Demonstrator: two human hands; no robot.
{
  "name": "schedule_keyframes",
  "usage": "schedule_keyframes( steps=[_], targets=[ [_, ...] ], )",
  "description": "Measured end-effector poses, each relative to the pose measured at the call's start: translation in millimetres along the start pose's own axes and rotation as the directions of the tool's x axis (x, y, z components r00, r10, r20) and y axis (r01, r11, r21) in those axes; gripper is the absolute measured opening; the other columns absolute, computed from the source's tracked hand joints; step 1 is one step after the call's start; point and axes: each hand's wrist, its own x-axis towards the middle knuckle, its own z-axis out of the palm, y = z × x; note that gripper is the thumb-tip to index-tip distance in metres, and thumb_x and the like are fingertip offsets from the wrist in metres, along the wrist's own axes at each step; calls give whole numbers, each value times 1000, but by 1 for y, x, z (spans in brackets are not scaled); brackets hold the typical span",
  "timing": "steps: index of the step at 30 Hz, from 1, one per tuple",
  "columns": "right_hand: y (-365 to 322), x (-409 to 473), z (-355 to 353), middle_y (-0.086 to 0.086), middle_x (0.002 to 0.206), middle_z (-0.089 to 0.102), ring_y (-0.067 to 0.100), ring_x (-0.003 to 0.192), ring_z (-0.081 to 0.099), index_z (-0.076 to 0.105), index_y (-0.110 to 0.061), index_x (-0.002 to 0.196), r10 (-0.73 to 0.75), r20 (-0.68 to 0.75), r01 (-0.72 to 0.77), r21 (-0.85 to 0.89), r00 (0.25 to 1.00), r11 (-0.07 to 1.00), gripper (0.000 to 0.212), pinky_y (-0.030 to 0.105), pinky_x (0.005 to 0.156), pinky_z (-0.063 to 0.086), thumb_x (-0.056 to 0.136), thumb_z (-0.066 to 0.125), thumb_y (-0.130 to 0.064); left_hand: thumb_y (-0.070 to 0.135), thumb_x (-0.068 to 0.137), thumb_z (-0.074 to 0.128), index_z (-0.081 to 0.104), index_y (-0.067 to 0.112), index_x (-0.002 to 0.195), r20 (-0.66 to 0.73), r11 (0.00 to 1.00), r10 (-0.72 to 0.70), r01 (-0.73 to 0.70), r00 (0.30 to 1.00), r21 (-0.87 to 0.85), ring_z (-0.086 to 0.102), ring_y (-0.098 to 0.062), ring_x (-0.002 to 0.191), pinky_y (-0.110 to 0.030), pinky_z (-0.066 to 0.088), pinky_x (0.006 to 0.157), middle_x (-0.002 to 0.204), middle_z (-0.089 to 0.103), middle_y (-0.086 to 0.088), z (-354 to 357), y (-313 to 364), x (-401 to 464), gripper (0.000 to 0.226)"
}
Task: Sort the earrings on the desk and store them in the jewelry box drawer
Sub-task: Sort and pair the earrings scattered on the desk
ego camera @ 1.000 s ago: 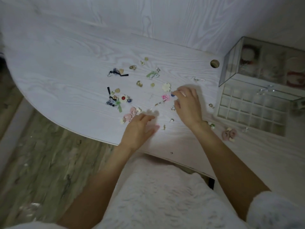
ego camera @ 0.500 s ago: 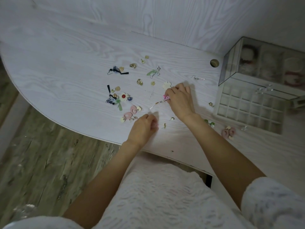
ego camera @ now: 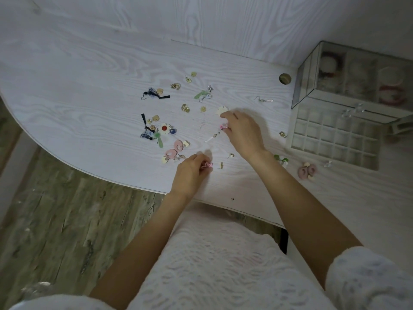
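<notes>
White wood-grain desk [ego camera: 89, 70] bearing, at right, a clear jewelry box [ego camera: 357, 79] with its gridded drawer [ego camera: 335, 139] pulled out; scattered earrings [ego camera: 165, 128] at centre. Right hand [ego camera: 243, 130], fingers curled, pinches a pink earring [ego camera: 223, 127]; left hand [ego camera: 190, 173], curled, holds a pink looped earring [ego camera: 207, 165]

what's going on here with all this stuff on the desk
A person is sorting earrings scattered over the white desk. The left hand pinches a small pink earring; the right hand grips another pink earring. The gridded drawer of the jewelry box stands pulled out, its compartments seemingly empty.
</notes>
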Motion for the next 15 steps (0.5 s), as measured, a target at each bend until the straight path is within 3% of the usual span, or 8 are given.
schedule_keyframes(
  steps=[2, 6, 9, 11, 15],
  targets=[
    [-1, -8, -3, 11, 106, 62, 23, 93, 60, 53, -12, 124, 75, 41, -80, 133, 996, 988, 36, 35, 78, 47, 89, 60, -15, 18, 83, 67, 64, 9, 95, -8, 1000, -7, 7, 1000, -3, 60, -25, 78, -26, 39, 66, 88, 67, -9, -1, 0, 0, 15],
    [-1, -10, -3, 10, 99, 66, 19, 87, 62, 60, -10, 117, 117, 154, -143, 171, 981, 975, 34, 27, 79, 44, 86, 65, -19, 17, 84, 65, 64, 9, 97, -12, 1000, -5, 5, 1000, 15, 60, -26, 78, -25, 36, 65, 89, 67, -10, 0, -1, 1, 15],
    [3, -8, -3, 10, 95, 65, 12, 78, 54, 66, -9, 108, 143, 100, -164, 259, 985, 952, 25, 25, 78, 44, 84, 67, -15, 16, 85, 65, 65, 10, 98, -62, 1000, 9, -9, 998, 4, 60, -25, 75, -25, 38, 63, 88, 67, -10, -2, 1, 4, 15],
    [7, -7, -1, 10, 96, 63, 17, 82, 57, 68, -9, 104, 153, 77, -169, 285, 985, 944, 20, 31, 81, 49, 84, 64, -8, 11, 85, 63, 65, 8, 100, -119, 999, 27, -31, 993, -34, 59, -22, 74, -26, 43, 64, 88, 66, -10, -7, 6, 11, 16],
    [11, -6, 2, 9, 98, 62, 20, 87, 59, 71, -11, 98, 162, 77, -177, 271, 984, 946, 18, 27, 79, 48, 86, 60, -4, 4, 86, 60, 63, 7, 113, -139, 996, 53, -62, 989, -61, 55, -14, 75, -17, 41, 72, 100, 63, -11, -10, 18, 43, 27]
  ],
)
